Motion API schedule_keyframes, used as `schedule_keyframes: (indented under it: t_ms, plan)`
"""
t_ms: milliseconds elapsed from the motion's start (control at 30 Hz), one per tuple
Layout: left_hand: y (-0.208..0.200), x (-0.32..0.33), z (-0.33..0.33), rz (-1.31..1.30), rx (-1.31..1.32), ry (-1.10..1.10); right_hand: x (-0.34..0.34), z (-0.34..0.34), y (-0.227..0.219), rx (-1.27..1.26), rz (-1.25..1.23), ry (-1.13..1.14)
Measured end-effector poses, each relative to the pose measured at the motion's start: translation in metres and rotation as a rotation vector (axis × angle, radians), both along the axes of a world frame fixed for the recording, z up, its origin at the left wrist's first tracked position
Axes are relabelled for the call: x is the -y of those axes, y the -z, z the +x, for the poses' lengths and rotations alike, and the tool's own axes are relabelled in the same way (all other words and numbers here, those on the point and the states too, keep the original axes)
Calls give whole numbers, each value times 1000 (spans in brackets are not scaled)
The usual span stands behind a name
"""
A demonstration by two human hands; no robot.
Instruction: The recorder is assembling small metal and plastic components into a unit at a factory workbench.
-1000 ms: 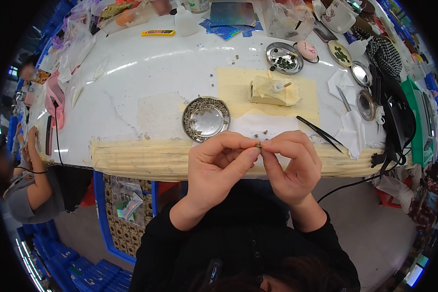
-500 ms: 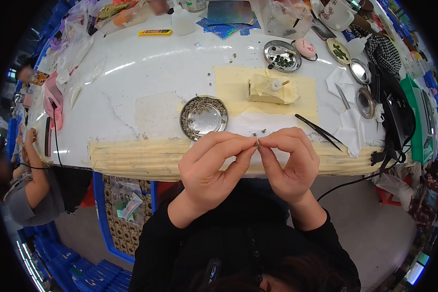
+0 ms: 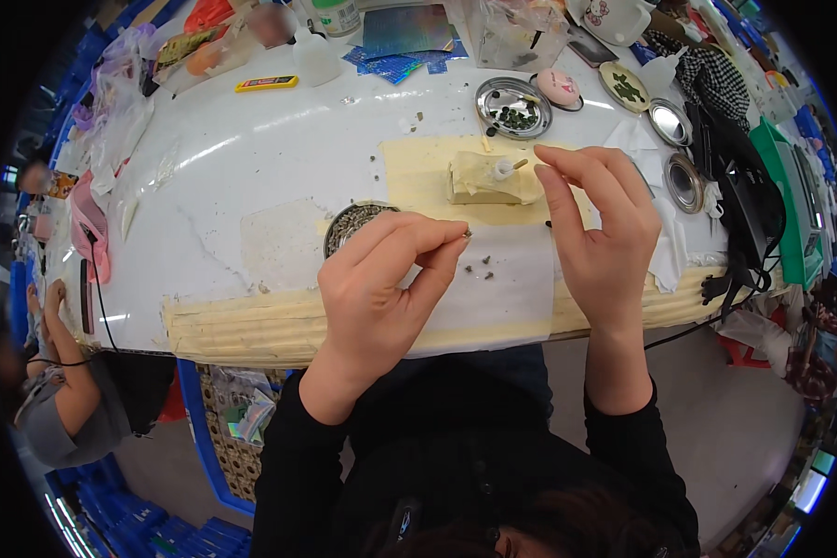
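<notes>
My left hand [image 3: 381, 279] is closed in a pinch on a tiny brownish piece [image 3: 468, 234], too small to make out its kind. My right hand [image 3: 609, 219] is raised, thumb and index finger parted with nothing between them. Its fingertips are just right of a thin stick [image 3: 521, 164] standing tilted in a small whitish nozzle on a tape-wrapped block [image 3: 479, 186]. A few similar tiny pieces [image 3: 487, 260] lie on white paper [image 3: 516, 302] between my hands. Behind my left hand, a round metal tin [image 3: 330, 244] of small greyish pieces is partly covered.
A metal dish [image 3: 486, 93] with dark green pieces sits beyond the block, beside a pink oval object [image 3: 558, 87]. Farther right are round lids [image 3: 684, 182] and a green tray [image 3: 779, 200]. A yellow box-like strip [image 3: 267, 84] lies far left. Another person's arm [image 3: 70, 372] shows at left.
My hands have separated. The right one moved up and right to the stick, while the left drew slightly left, still pinching the tiny piece. The view has shifted a little.
</notes>
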State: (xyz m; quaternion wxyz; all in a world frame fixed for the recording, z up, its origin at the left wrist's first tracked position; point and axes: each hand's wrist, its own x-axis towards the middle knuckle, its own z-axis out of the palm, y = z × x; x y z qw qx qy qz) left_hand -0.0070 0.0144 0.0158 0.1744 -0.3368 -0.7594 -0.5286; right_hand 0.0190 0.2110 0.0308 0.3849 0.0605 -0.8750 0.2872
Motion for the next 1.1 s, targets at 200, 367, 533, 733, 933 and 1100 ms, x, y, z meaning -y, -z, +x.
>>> schedule_keyframes:
  t_ms: [200,367,533,733,933,1100]
  plan:
    - [6,1,-2,15,52,12,0,-12,9,75,0,-20]
    - [7,2,0,20,68,0,2,-9,7,30,-22,-26]
    - [9,4,-1,13,37,-4,13,9,-6,-124,-116,-102]
    - [9,2,-2,-9,-50,2,25,19,14,74,-583,-411]
    - [11,2,-3,-29,-82,10,33,18,20,97,-684,-498]
    - [10,1,-3,-29,-73,15,33,16,22,93,-698,-529]
